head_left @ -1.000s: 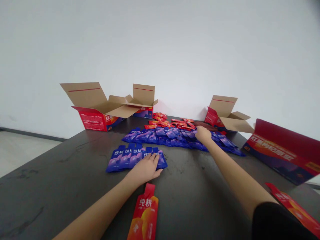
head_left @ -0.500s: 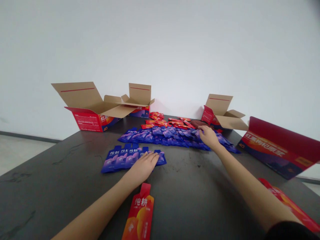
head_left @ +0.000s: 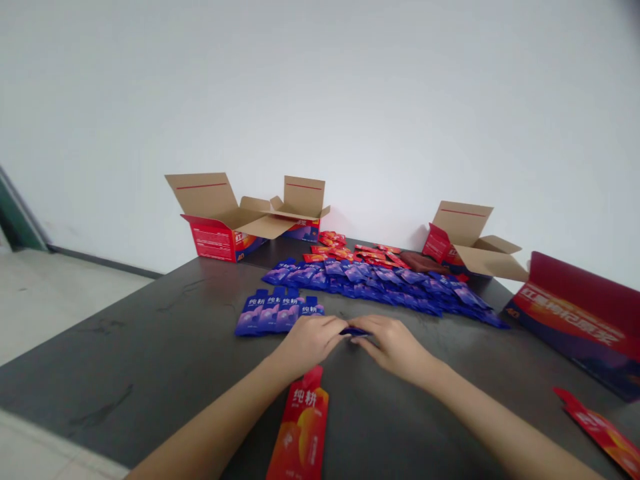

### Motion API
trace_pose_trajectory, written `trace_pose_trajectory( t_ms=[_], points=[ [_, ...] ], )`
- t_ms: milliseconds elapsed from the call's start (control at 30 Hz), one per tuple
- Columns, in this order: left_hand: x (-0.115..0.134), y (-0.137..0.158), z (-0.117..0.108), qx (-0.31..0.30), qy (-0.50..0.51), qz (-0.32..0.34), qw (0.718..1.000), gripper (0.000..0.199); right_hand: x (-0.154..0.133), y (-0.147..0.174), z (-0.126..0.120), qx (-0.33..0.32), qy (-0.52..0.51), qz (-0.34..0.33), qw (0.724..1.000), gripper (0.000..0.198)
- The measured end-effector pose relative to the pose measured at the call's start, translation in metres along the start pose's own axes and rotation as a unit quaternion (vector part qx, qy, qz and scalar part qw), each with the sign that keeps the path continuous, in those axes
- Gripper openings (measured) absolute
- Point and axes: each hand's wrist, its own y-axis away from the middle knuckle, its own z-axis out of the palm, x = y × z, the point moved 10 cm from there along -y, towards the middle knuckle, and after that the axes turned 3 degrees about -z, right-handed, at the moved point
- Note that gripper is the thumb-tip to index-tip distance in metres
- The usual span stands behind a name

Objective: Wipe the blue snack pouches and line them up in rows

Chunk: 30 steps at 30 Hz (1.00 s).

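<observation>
My left hand (head_left: 313, 341) and my right hand (head_left: 395, 345) meet over the middle of the table, both closed. Between their fingertips they pinch a blue pouch (head_left: 357, 331), mostly hidden by the fingers. Just left of it, an overlapping row of blue pouches (head_left: 273, 313) with purple fruit prints lies face up. A red pouch (head_left: 300, 427) with orange fruit on it lies below my left wrist. Farther back spreads a long heap of blue pouches (head_left: 380, 283).
Behind the heap lie several red pouches (head_left: 333, 253) and a brown item (head_left: 419, 261). Open cartons stand at the left (head_left: 213, 240), back (head_left: 306, 230) and right back (head_left: 440, 247). A red-and-blue carton (head_left: 575, 320) and another red pouch (head_left: 603, 427) are at the right.
My right hand has come back from the heap toward me. My left hand has left the row's right end, and both hands now pinch a blue pouch. The view has turned slightly left.
</observation>
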Motion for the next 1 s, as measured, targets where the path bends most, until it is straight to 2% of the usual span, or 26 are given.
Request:
trace_pose_trajectory(
  t_ms=[100, 167, 233, 300, 367, 467, 533, 633, 733, 833, 933, 1000],
  points=[
    [-0.018, -0.001, -0.023, 0.034, 0.006, -0.053, 0.998, 0.020, 0.018, -0.019, -0.008, 0.044, -0.013, 0.038, 0.998, 0.028],
    [-0.043, 0.002, -0.049, 0.078, -0.008, -0.109, 0.991, 0.019, 0.032, -0.042, -0.015, 0.085, -0.026, 0.044, 0.995, 0.032],
    [-0.075, 0.010, -0.074, 0.112, -0.047, -0.178, 0.976, 0.022, 0.042, -0.073, -0.015, 0.118, -0.047, 0.017, 0.992, 0.042],
    [-0.105, 0.020, -0.083, 0.090, -0.089, -0.235, 0.964, 0.024, 0.050, -0.109, -0.004, 0.137, -0.070, -0.022, 0.988, 0.054],
    [-0.126, 0.030, -0.074, 0.017, -0.115, -0.256, 0.960, 0.024, 0.070, -0.143, 0.014, 0.159, -0.063, 0.001, 0.985, 0.061],
    [-0.134, 0.044, -0.050, -0.070, -0.122, -0.253, 0.957, 0.023, 0.096, -0.178, 0.048, 0.158, -0.045, 0.031, 0.986, 0.067],
    [-0.130, 0.050, -0.037, -0.095, -0.112, -0.246, 0.958, 0.028, 0.109, -0.187, 0.067, 0.140, -0.035, 0.040, 0.989, 0.069],
    [-0.128, 0.058, -0.020, -0.141, -0.111, -0.263, 0.948, 0.047, 0.129, -0.184, 0.086, 0.100, -0.015, 0.052, 0.994, 0.068],
    [-0.134, 0.064, -0.013, -0.172, -0.130, -0.301, 0.929, 0.058, 0.145, -0.174, 0.090, 0.064, 0.006, 0.064, 0.996, 0.065],
    [-0.141, 0.069, -0.007, -0.192, -0.126, -0.326, 0.917, 0.066, 0.149, -0.169, 0.082, 0.039, 0.023, 0.077, 0.996, 0.060],
    [-0.150, 0.079, 0.001, -0.229, -0.116, -0.364, 0.895, 0.079, 0.136, -0.168, 0.067, 0.045, 0.037, 0.089, 0.994, 0.055],
    [-0.154, 0.086, 0.006, -0.257, -0.120, -0.376, 0.882, 0.088, 0.117, -0.163, 0.059, 0.059, 0.043, 0.090, 0.993, 0.055]
  ],
)
